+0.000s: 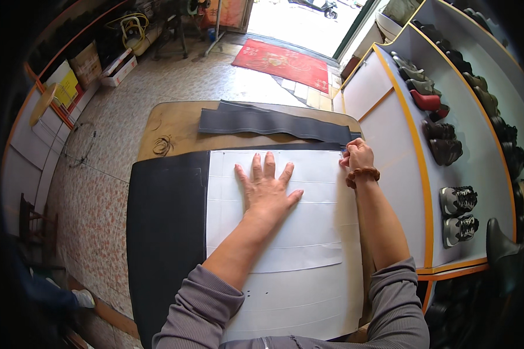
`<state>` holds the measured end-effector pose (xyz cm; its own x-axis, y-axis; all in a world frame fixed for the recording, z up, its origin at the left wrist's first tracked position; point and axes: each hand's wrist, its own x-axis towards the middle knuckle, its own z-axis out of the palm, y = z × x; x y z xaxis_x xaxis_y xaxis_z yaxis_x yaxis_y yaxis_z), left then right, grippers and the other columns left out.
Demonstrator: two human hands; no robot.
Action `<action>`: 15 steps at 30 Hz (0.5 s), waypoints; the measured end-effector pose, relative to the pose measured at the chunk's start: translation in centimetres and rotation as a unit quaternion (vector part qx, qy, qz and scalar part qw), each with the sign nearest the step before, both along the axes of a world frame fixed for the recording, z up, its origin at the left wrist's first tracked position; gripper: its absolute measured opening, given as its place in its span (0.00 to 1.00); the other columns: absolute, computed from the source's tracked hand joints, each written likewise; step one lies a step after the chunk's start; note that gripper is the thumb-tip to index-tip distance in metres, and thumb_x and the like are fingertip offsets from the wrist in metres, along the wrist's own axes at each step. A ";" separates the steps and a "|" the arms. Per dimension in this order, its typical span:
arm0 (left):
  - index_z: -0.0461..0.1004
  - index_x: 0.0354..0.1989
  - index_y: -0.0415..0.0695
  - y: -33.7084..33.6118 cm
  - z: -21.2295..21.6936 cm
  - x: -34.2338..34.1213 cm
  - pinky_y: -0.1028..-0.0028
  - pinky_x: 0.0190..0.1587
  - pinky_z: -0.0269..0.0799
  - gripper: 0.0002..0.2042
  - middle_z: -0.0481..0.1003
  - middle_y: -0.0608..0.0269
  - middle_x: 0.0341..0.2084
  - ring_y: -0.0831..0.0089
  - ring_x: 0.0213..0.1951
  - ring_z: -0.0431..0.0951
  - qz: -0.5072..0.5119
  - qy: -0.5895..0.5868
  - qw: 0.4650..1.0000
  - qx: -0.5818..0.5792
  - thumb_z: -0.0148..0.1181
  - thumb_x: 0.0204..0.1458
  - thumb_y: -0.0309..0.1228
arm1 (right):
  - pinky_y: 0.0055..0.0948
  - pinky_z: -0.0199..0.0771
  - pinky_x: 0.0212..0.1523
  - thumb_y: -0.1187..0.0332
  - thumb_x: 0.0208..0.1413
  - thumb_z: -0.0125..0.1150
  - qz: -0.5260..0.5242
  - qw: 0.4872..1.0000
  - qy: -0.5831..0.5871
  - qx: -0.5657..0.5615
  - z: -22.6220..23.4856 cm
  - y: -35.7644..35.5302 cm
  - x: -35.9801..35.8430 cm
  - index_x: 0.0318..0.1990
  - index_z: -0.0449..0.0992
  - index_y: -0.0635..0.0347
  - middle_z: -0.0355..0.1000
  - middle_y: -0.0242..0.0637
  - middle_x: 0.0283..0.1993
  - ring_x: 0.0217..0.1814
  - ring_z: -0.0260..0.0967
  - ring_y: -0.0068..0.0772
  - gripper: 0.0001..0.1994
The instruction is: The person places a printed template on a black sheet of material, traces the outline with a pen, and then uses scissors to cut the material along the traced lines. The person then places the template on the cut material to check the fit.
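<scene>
Two hands: I see the left hand and the right hand apart from each other.
Left hand: it lies flat, fingers spread, upon the white sheet.
Right hand: its fingers are curled at the upper right corner of this sheet; from my camera I cannot tell whether they grip something.
White sheet: it is over a larger pale sheet, with black material showing at the left.
Table: beyond the sheets, dark strips lie on it, near thin dark loops.
Shelf: at the right, several pairs of shoes stand on it.
</scene>
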<state>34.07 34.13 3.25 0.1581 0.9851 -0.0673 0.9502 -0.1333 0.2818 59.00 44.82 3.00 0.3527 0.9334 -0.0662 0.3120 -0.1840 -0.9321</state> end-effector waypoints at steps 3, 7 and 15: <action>0.56 0.66 0.67 0.0 0.2 -0.1 0.33 0.63 0.28 0.32 0.46 0.55 0.68 0.52 0.70 0.37 -0.001 0.004 1.000 0.002 0.45 0.53 0.62 | 0.26 0.73 0.17 0.74 0.58 0.43 -0.044 0.998 0.045 0.003 0.5 -0.6 -0.7 0.33 0.69 0.64 0.66 0.36 0.22 0.14 0.64 0.23 0.07; 0.57 0.66 0.67 -0.2 0.1 -0.2 0.33 0.63 0.28 0.31 0.46 0.52 0.68 0.50 0.70 0.39 0.003 -0.027 1.000 0.013 0.46 0.53 0.60 | 0.22 0.76 0.25 0.73 0.60 0.49 0.074 0.987 0.060 0.132 2.0 -2.9 -6.5 0.35 0.70 0.63 0.68 0.35 0.26 0.18 0.68 0.23 0.05; 0.65 0.57 0.58 0.1 -3.2 -0.2 0.29 0.59 0.36 0.22 0.64 0.60 0.59 0.57 0.63 0.59 0.013 -0.173 0.978 0.121 0.47 0.55 0.49 | 0.24 0.73 0.29 0.71 0.58 0.52 0.387 0.914 0.112 0.047 2.5 -3.5 -24.5 0.38 0.71 0.70 0.73 0.42 0.29 0.28 0.76 0.30 0.08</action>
<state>33.88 34.19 0.09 0.1057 0.9697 0.2204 0.8079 -0.2129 0.5496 34.50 41.35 5.51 -0.4279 0.9030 0.0374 0.1137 0.0949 -0.9890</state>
